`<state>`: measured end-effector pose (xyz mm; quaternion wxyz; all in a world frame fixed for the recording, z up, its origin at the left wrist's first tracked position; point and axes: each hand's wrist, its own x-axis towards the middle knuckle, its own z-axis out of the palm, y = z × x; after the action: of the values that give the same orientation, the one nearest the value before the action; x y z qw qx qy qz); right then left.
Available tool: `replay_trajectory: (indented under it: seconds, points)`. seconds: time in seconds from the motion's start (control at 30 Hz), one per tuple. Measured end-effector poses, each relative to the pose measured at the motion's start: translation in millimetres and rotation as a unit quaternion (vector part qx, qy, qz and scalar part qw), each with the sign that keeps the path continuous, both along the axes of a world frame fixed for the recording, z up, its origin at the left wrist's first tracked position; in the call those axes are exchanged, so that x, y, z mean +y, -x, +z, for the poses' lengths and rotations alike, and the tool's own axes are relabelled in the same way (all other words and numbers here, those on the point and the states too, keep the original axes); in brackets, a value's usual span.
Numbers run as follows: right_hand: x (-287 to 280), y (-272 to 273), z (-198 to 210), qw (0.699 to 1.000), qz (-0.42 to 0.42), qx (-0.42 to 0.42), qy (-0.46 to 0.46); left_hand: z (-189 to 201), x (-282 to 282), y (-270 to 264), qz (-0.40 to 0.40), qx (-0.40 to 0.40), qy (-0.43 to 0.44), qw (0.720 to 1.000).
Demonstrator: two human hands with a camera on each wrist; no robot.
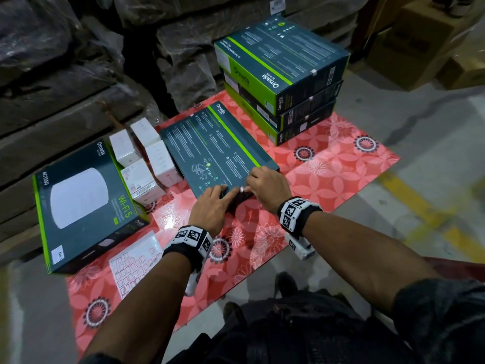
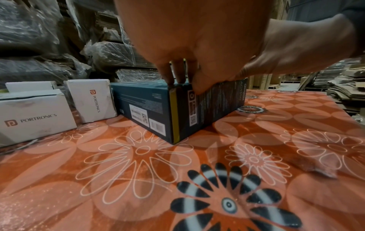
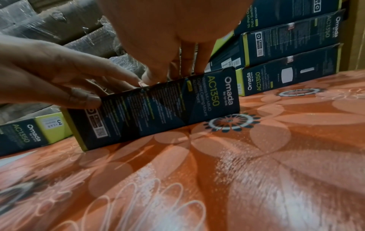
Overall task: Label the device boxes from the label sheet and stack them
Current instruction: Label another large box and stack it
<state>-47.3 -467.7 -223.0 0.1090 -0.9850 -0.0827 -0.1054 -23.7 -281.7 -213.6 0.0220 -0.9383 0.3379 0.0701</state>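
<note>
A dark teal Omada box (image 1: 215, 151) (image 2: 146, 100) (image 3: 158, 107) lies flat in the middle of the red floral mat (image 1: 328, 174). My right hand (image 1: 252, 185) (image 3: 158, 78) pinches a small white label (image 1: 241, 189) (image 3: 141, 84) at the box's near top edge. My left hand (image 1: 214, 199) (image 2: 185, 86) (image 3: 79, 81) rests straight fingers on the box top beside the label, its thumb against the near side face. The label sheet (image 1: 136, 264) lies on the mat near my left forearm. A stack of three Omada boxes (image 1: 283, 82) (image 3: 292, 40) stands at the back right.
Another Omada box (image 1: 78, 206) (image 3: 19, 136) lies face up at the left. Several small white boxes (image 1: 147, 158) (image 2: 35, 115) sit between it and the middle box. Plastic-wrapped pallets (image 1: 78, 61) rise behind the mat. Cardboard cartons (image 1: 420, 43) stand at the far right.
</note>
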Motion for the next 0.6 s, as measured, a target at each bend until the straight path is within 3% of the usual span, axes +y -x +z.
replay_trajectory:
  seconds: [0.4, 0.6]
  points:
    - [-2, 6, 2, 0.999, -0.013, 0.030, -0.015, 0, 1, 0, -0.019, -0.018, 0.000, 1.000]
    - [-9, 16, 4, 0.993, -0.064, 0.039, -0.090, 1, 2, 0, -0.019, -0.008, 0.027, 0.999]
